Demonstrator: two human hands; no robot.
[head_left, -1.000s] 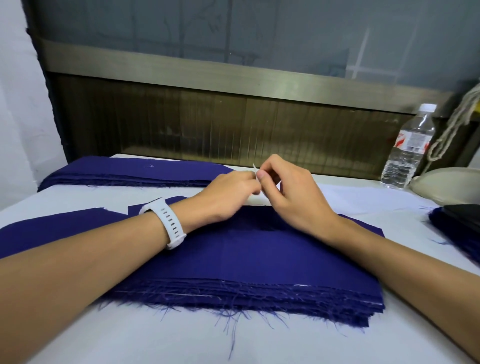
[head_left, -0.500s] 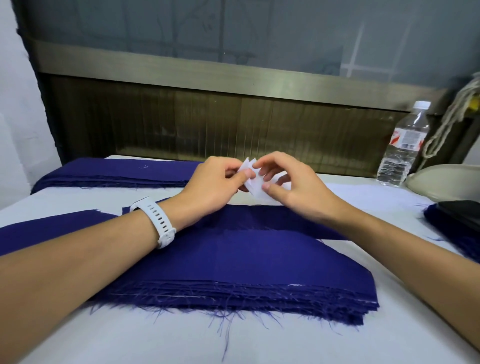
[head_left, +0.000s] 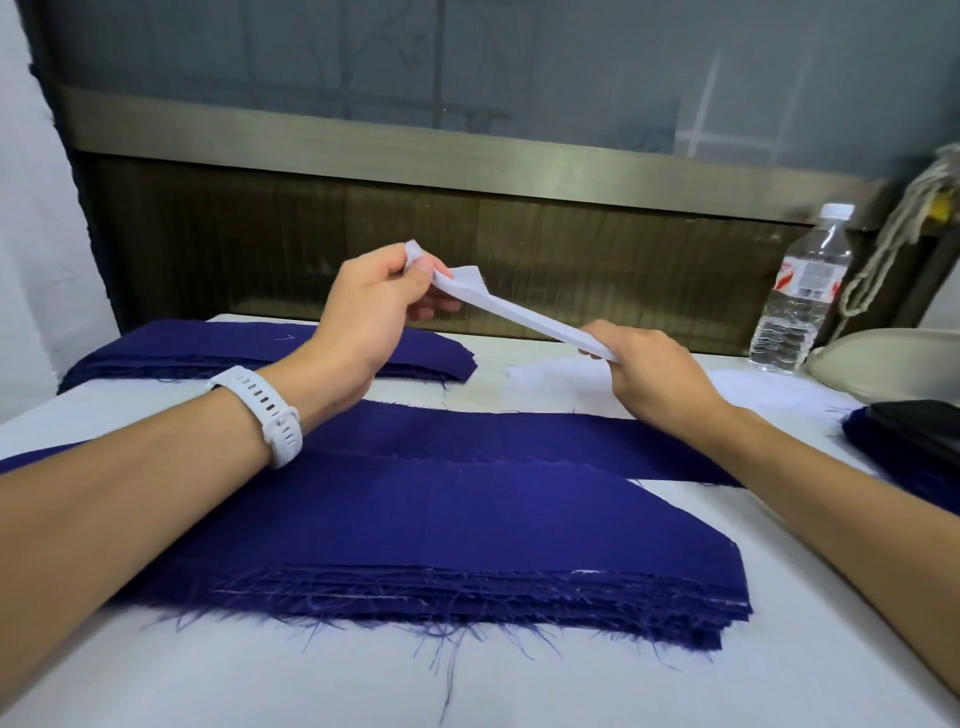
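Sewing workshop: stacked cut navy fabric pieces (head_left: 441, 530) on table (head_left: 519, 686).

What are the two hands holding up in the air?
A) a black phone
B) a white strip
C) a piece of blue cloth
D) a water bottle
B: the left hand and the right hand each pinch one end of the white strip, which hangs between them above the stack of blue cloth. The water bottle stands untouched at the far right.
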